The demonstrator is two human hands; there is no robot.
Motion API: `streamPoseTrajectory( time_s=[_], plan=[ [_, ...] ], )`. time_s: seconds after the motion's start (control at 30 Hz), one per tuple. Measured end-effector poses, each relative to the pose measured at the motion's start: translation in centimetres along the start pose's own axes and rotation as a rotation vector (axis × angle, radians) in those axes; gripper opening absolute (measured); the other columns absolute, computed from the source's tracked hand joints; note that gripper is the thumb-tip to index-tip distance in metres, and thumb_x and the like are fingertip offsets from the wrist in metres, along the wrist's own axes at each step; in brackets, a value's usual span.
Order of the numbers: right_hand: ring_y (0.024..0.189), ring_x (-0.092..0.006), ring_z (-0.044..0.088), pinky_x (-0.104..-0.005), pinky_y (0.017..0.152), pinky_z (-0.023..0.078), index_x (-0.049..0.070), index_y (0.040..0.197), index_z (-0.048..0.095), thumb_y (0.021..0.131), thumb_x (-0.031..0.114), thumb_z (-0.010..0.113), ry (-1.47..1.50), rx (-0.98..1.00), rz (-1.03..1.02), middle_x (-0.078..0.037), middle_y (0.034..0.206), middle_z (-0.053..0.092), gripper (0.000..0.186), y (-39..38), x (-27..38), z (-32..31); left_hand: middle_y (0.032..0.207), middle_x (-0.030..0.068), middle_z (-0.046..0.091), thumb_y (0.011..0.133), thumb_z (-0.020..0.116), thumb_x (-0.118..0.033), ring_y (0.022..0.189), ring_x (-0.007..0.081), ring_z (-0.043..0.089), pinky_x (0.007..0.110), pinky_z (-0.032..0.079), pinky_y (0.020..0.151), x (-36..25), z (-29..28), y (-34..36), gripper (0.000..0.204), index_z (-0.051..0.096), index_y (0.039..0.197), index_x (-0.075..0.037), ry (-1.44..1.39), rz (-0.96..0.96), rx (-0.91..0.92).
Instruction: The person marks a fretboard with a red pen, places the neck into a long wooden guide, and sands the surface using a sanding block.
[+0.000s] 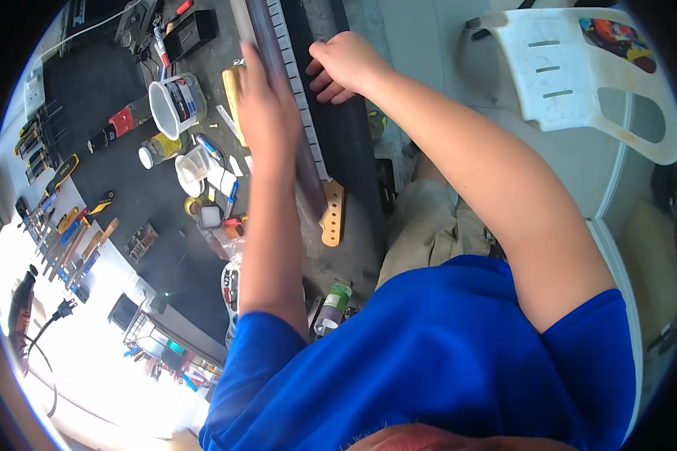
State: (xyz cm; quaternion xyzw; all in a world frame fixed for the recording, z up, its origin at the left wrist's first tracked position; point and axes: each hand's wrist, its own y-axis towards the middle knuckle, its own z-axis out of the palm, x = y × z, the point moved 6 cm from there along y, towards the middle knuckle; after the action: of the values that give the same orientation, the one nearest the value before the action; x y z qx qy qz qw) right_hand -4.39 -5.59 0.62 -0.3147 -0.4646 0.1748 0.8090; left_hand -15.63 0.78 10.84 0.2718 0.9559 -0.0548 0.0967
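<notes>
My left hand (269,116), blurred, grips a long grey straight bar (250,21) lying lengthwise along a guitar neck. The neck's fretboard (304,113) shows a white covering crossed by dark lines; its wooden headstock (332,214) has a row of holes. My right hand (342,69) is just right of the fretboard over a dark padded surface (338,143), fingers loosely bent and apart, with nothing visible in them. Left of my left hand lies a pale wooden piece (232,98), partly hidden by it.
The dark workbench (128,188) holds a white tub (171,105), jars (156,150), markers, small containers and rows of hand tools (71,240) at the left, plus a power cord (49,327). A white plastic chair (549,68) stands at the right. A green bottle (337,301) is near my body.
</notes>
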Motion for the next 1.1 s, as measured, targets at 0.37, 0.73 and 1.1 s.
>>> streamPoseTrajectory(
  time_s=[0.37, 0.73, 1.1],
  plan=[
    [0.095, -0.0429, 0.077, -0.0488, 0.083, 0.064, -0.015, 0.123, 0.063, 0.103, 0.061, 0.047, 0.093, 0.028, 0.061, -0.032, 0.112, 0.073, 0.08, 0.1, -0.5, -0.1, 0.149, 0.0285, 0.055, 0.105, 0.055, -0.019, 0.126, 0.0539, 0.059, 0.054, 0.048, 0.105, 1.8, 1.2, -9.2, 0.059, 0.037, 0.159, -0.001, -0.024, 0.133, -0.028],
    [0.098, -0.0445, 0.076, -0.051, 0.087, 0.062, -0.014, 0.127, 0.061, 0.101, 0.066, 0.045, 0.103, 0.071, 0.069, -0.035, 0.118, 0.07, 0.086, 0.9, -0.8, -0.6, 0.151, 0.0319, 0.051, 0.101, 0.059, -0.006, 0.134, 0.0482, 0.056, 0.05, 0.05, 0.105, 1.1, 1.4, -9.6, 0.059, 0.041, 0.157, 0.002, -0.075, 0.051, 0.024],
    [0.079, -0.0353, 0.078, -0.0436, 0.068, 0.065, -0.011, 0.116, 0.066, 0.103, 0.062, 0.048, 0.07, 0.034, 0.038, -0.027, 0.101, 0.075, 0.076, 0.0, 0.1, -0.3, 0.099, 0.0286, 0.072, 0.103, 0.06, -0.013, 0.086, 0.0357, 0.075, 0.04, 0.056, 0.076, -2.0, -7.2, 1.1, 0.069, 0.03, 0.164, -0.003, -0.199, -0.037, -0.251]
  ],
)
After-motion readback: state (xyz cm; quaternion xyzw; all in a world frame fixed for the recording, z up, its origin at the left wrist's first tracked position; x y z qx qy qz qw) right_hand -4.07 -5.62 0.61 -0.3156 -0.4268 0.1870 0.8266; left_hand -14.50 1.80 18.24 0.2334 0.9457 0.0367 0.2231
